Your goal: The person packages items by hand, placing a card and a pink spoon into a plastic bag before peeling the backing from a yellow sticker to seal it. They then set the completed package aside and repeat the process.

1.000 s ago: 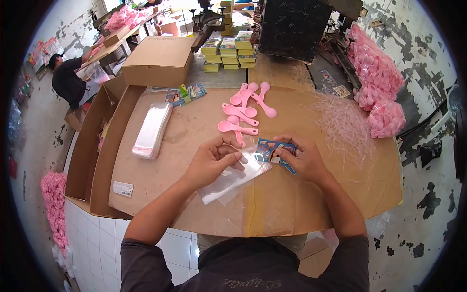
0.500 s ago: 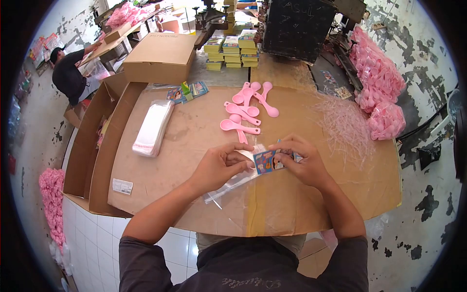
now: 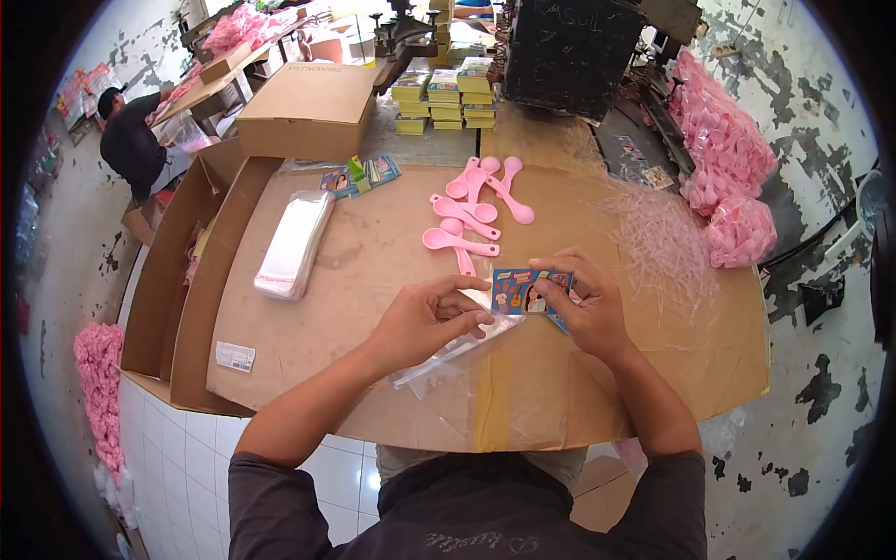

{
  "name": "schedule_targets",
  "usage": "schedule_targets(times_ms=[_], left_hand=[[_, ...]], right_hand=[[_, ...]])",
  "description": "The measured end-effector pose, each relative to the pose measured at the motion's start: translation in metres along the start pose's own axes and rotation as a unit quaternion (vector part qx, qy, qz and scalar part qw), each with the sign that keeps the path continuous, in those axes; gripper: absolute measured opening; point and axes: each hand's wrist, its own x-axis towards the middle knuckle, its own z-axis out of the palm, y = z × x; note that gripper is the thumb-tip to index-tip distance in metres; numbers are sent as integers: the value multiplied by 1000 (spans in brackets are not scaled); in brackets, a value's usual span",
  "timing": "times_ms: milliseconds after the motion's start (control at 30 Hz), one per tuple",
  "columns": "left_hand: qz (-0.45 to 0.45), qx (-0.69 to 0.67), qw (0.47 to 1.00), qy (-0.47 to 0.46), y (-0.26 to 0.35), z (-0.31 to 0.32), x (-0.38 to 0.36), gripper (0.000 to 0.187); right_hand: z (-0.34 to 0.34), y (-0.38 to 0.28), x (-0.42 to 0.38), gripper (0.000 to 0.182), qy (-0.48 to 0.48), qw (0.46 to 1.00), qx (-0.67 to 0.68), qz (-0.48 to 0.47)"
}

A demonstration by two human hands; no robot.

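Bright, even daylight with soft shadows; fisheye bends the edges into black vignette, far background perhaps slightly soft.

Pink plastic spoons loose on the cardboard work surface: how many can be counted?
About 7 pink plastic spoons, though overlaps may hide more. Four fan out at the far end, two lie crosswise just nearer, one is partly covered beside the left hand.

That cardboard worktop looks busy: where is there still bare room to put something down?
The widest bare stretch of the cardboard top lies between the stack of clear bags and the pink spoons. The near edge below both hands is also free. It is crowded around the left hand and right hand with the printed card, and at the plastic shreds.
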Motion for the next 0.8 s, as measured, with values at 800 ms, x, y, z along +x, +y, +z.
schedule_targets(times_ms=[800], left_hand=[[39, 63, 997, 10, 3, 1, -4, 54]], right_hand=[[-9, -16, 4, 26, -149, 987, -62, -5]])
